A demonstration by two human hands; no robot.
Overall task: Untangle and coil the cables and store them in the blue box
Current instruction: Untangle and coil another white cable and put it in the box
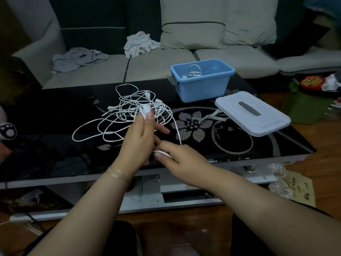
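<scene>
A small bundle of white cable loops [143, 110] is being pinched between the thumb and curled fingers of the left hand [137, 139], with the index finger left extended toward the blue box [202, 80]. A single strand of the same white cable [178, 133] is being gripped by the right hand [178, 156], fingers curled round it, on the side of the left hand away from the blue box. Both hands are being held just above the near part of the black glass table [55, 115].

The remaining white cable tangle [127, 111] is lying on the table, near the blue box on its left side and touching the pinched bundle. Several connector ends appear within it; the number of separate cables cannot be told. The strand in the right hand is running up to the tangle.

One coiled white cable [192, 72] is already lying inside the blue box, which is standing open near the far table edge. Its pale lid [252, 115] is resting flat just beside the box, on the near right side.

Handling is judged as follows. The cable is light, thin and limp, and no loop shape is being held unless it is pinched. The sheath is probably smooth, so loops are likely to slip from a loose hold. The coil is best held across all its loops at one point. The free strand is best taken close to the coil and fed through the fingers. Connector ends are likely to be snagging in crossings, so hard pulling is not advised.
</scene>
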